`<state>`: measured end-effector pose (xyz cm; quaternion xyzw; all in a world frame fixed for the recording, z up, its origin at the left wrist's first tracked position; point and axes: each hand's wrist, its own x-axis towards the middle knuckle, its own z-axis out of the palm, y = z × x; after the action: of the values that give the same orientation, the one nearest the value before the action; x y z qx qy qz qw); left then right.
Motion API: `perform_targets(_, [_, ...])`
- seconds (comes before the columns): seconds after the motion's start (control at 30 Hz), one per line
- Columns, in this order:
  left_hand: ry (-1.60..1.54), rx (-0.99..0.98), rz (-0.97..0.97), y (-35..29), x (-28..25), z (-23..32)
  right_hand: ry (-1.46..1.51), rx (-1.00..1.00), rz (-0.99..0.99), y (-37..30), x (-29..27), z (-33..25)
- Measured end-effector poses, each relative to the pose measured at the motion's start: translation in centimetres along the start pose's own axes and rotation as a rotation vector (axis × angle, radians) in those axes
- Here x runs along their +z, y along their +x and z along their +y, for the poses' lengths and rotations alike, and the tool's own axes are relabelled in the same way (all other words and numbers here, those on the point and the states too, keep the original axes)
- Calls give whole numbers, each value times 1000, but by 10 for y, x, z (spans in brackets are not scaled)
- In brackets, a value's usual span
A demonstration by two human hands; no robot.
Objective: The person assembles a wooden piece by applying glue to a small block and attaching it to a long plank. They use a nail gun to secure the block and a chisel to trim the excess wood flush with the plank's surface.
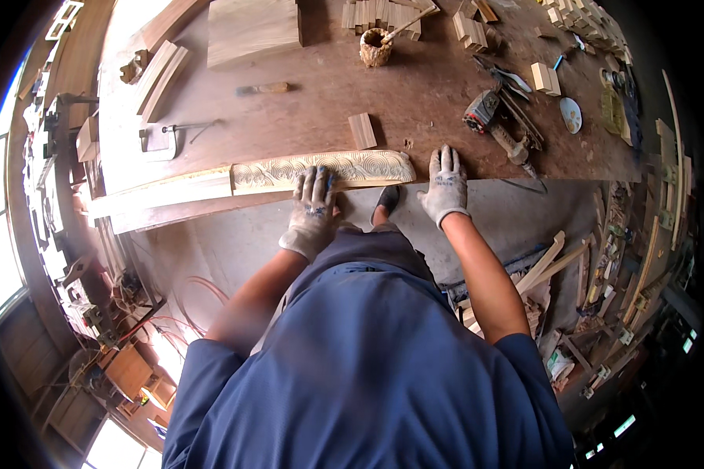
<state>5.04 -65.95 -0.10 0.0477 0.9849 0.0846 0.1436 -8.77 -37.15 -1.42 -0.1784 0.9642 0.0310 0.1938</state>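
**Gloved left hand [311, 217] on a carved wooden strip [360, 166] at the table's [289, 129] near edge**

The left hand's fingers lie extended and nearly together over the carved wooden strip; its thumb is mostly hidden, so I cannot tell whether it clamps the wood; the right hand [447, 187] holds nothing, its fingers close together, thumb spread, just beside the strip's rounded right end; the strip lies along the table's near edge, a plain pale board [160, 187] running on to its left; a small wooden block [362, 131] sits just behind; a power tool [502, 134] lies farther right, a brush [270, 87] and a crusted pot [374, 51] beyond.

A pull toward the body could tip the strip off, lying so near the edge; the right forearm might snag the dark cord [526, 188] dipping past the edge, dragging the power tool; as for writing, dark printing marks the backs of both gloves, too small to read; I can make out no label on the strip.
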Motion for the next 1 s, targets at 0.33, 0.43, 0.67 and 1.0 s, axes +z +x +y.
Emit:
perform_targets(0.33, [-73,264,-46,20,8,27,32,19,-42,3,-4,-6])
perform_targets(0.43, [-113,325,-9,29,13,38,40,23,-42,1,-4,-8])
perform_targets(0.67, [-122,587,51,70,28,77,-127,-20,126,9,40,10])
perform_targets(1.0, [1,382,38,62,12,28,16,12,-49,0,-11,-7])
